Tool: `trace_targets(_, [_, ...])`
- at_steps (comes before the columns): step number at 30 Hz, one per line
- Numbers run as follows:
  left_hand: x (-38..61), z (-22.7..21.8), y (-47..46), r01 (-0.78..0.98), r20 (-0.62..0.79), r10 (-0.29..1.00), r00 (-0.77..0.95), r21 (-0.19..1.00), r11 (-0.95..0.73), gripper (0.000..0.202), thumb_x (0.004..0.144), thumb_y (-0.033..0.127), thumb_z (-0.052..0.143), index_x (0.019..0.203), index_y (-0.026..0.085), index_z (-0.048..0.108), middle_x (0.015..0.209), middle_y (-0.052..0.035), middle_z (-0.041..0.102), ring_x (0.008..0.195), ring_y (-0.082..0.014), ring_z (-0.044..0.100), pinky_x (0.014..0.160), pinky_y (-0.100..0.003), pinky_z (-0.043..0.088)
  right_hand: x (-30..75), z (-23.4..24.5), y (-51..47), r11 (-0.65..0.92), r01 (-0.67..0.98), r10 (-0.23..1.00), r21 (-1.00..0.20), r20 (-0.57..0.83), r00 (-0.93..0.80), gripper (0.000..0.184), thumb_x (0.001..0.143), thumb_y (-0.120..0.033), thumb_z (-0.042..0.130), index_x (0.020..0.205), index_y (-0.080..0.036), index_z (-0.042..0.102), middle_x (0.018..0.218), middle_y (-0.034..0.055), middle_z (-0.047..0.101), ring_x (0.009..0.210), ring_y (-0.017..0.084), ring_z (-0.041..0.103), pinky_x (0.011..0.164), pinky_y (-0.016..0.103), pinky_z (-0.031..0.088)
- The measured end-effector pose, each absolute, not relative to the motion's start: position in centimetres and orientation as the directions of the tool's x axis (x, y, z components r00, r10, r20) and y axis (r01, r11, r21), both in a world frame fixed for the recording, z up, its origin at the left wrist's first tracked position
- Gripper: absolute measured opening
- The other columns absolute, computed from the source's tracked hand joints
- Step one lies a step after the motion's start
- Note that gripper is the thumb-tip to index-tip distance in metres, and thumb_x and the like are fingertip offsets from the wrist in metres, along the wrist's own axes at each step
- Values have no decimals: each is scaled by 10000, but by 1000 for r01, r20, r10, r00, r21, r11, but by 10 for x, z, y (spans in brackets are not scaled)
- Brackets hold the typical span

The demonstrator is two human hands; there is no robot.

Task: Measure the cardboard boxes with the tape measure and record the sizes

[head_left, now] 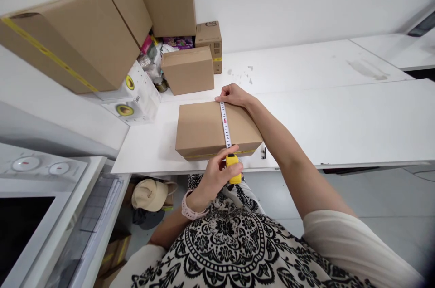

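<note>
A closed cardboard box (200, 124) lies on the white table near its front edge, with yellow tape along its near side. Across its top runs the white blade of a tape measure (234, 174), from the far edge to the near edge. My left hand (217, 172) is wrapped round the yellow case at the box's near side, with a finger stretched along the blade. At the far edge, my right hand (233, 94) pinches the blade's end against the box. The fingertips partly hide that end.
Large cardboard boxes (84, 34) are stacked at the back left on white cartons (136, 97) with avocado pictures. A smaller box (188, 70) stands behind the measured one. A microwave (41, 174) is at the left, and a beige cap (149, 195) lies below the table.
</note>
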State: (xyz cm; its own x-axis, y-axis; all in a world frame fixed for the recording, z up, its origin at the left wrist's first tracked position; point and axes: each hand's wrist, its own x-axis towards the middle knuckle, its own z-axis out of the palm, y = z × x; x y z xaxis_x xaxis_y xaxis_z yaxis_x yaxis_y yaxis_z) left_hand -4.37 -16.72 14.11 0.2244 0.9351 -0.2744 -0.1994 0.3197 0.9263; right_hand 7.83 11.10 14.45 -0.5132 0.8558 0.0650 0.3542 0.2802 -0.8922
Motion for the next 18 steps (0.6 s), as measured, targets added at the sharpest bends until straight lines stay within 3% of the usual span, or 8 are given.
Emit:
trace_targets(6, [-45,137,-167,-203,-270,934,235,926,319,647,782,497,814,1362,284,621,896,-27,640,781,-217,706,733,-367,585,78,142,113,282,335,852,-899,74,-518,409,717,-393,869,602,-188,535,598,-27,515,605,110,422,581,284,320])
trace_targets(18, [-44,139,-167,-213,-295,929,223,915,341,696,743,525,839,1362,287,627,889,-19,648,775,-218,704,750,-386,601,78,145,111,259,351,864,-900,54,-501,430,723,-413,873,587,-185,534,593,-18,516,604,113,436,581,287,336])
